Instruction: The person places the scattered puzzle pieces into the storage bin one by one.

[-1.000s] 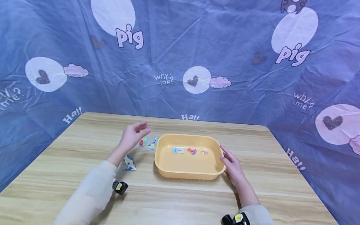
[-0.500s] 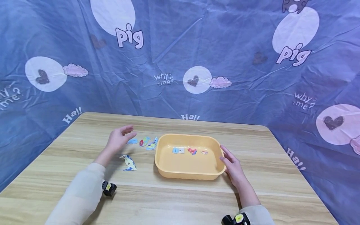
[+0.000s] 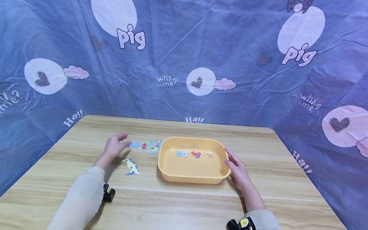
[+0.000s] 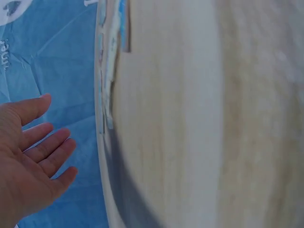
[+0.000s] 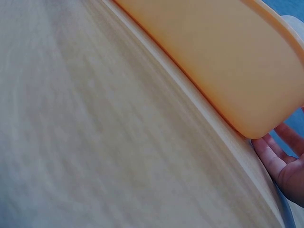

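My left hand [image 3: 114, 146] hovers over the left of the table with fingers loosely bent, its tips beside a pale blue flat puzzle piece [image 3: 135, 144]. In the left wrist view the palm of this left hand [image 4: 35, 159] shows, holding nothing. Two more colourful pieces, a red-and-green one [image 3: 147, 144] and a blue-and-yellow one [image 3: 155, 147], lie between it and a yellow plastic tray [image 3: 189, 179]. My right hand [image 3: 240, 171] holds the tray's right end, thumb over the rim and fingers along the outside. The fingers [image 5: 270, 154] touch the tray's lower corner in the right wrist view.
A larger cream-and-blue piece [image 3: 132, 167] lies on the wooden table [image 3: 178, 207], nearer the person. Inside the tray are a blue-and-white piece [image 3: 182, 154], a red piece [image 3: 196, 154] and a small reddish-white one [image 3: 208, 156]. A blue printed cloth [image 3: 172, 105] hangs behind the table.
My left hand has moved left and slightly down, away from the tray, uncovering the pale blue piece and the cream-and-blue piece. The right hand and tray have stayed in place.
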Demonstrator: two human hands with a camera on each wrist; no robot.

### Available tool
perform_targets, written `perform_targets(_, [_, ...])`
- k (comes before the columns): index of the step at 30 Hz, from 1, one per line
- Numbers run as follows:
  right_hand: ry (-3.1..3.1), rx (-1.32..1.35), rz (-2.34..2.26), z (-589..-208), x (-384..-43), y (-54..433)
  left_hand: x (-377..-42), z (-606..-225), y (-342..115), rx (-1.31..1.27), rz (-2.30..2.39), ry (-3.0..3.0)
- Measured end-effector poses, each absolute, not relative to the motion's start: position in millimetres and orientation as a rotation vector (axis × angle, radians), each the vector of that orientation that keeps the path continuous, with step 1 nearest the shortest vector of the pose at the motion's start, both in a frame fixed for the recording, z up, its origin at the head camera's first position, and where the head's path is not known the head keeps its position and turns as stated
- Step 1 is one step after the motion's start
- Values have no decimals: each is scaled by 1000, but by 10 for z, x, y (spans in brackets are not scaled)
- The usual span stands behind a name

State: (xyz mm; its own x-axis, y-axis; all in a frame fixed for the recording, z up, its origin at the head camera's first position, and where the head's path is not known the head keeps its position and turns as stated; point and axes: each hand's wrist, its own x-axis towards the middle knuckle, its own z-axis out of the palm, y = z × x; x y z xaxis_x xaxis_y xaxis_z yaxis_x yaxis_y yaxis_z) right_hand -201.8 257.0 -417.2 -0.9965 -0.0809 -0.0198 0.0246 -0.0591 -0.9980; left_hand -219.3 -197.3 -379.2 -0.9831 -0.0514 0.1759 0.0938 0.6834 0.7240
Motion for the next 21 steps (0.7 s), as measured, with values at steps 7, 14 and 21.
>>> perform_targets(7, [2094,-51,-2244,-4155,-2010,2572,-2203,-3844,-2045,-8,-1213,-2807])
perform_targets(14, [2083,-57,-2245,-4157,-2013,2573,-2210,-3883,-2068,12,-1163,-2898])
perform_targets(21, [2079,-69,-2248,-4170,-2012,2585,-2260,-3974,-2067,23,-1060,-2924])
